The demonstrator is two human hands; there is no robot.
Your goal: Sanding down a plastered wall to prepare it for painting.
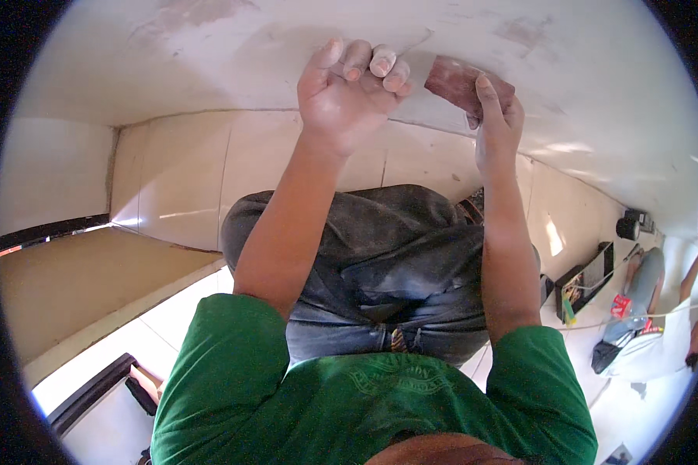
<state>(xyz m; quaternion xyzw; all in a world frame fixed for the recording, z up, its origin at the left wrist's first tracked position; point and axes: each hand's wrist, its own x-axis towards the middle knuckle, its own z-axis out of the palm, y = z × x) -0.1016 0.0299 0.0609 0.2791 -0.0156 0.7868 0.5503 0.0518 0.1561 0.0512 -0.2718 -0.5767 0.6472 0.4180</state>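
My right hand (pixel 498 124) grips a reddish-brown rectangular sheet, apparently sandpaper (pixel 461 84), with my thumb over its face, held against or just in front of the pale wall (pixel 566 93). My left hand (pixel 349 97), dusted white, is raised to the left of it with loosely curled fingers apart and nothing in it, close to the wall; whether the fingertips touch it is unclear. The wall carries whitish patches and reddish smudges above a row of cream tiles (pixel 182 163). My crossed legs in dark trousers (pixel 380 256) are below my hands.
A brown ledge (pixel 93 287) runs along the left, above white floor tiles. At the right lie a black tray of items (pixel 585 279), a dark cylindrical object (pixel 628 227) and cables. Another person (pixel 636 341) in a white top is at the far right edge.
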